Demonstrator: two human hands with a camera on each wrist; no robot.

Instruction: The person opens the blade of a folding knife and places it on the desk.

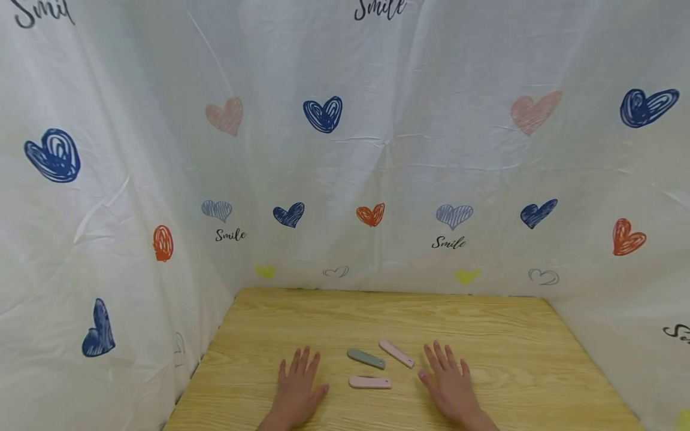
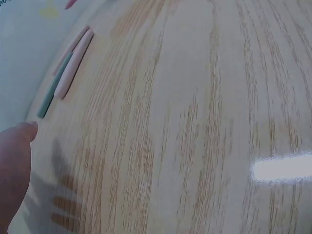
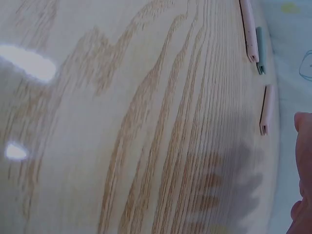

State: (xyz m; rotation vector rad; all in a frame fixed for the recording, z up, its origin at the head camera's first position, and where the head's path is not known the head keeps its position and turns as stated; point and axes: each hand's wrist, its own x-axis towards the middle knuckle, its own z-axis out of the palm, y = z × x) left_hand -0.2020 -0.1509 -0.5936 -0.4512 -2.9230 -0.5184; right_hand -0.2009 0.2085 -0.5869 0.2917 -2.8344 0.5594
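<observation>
Three closed folding knives lie apart on the wooden table between my hands. One is grey-green (image 1: 366,358), with a slanted pink knife (image 1: 396,353) to its right. A second pink knife (image 1: 369,382) lies nearest me, with a dark slot along its upper edge. Each has a small hole at its right end. My left hand (image 1: 297,386) is left of the knives, palm down with fingers spread, holding nothing. On the other side my right hand (image 1: 448,383) has its fingers extended, close to the slanted pink knife but not touching it. The wrist views show each hand only in part.
The pale wood-grain table (image 1: 517,347) carries the knives. A white cloth (image 1: 404,173) printed with hearts and "Smile" hangs behind it and along both sides. Bright reflections show on the tabletop in both wrist views.
</observation>
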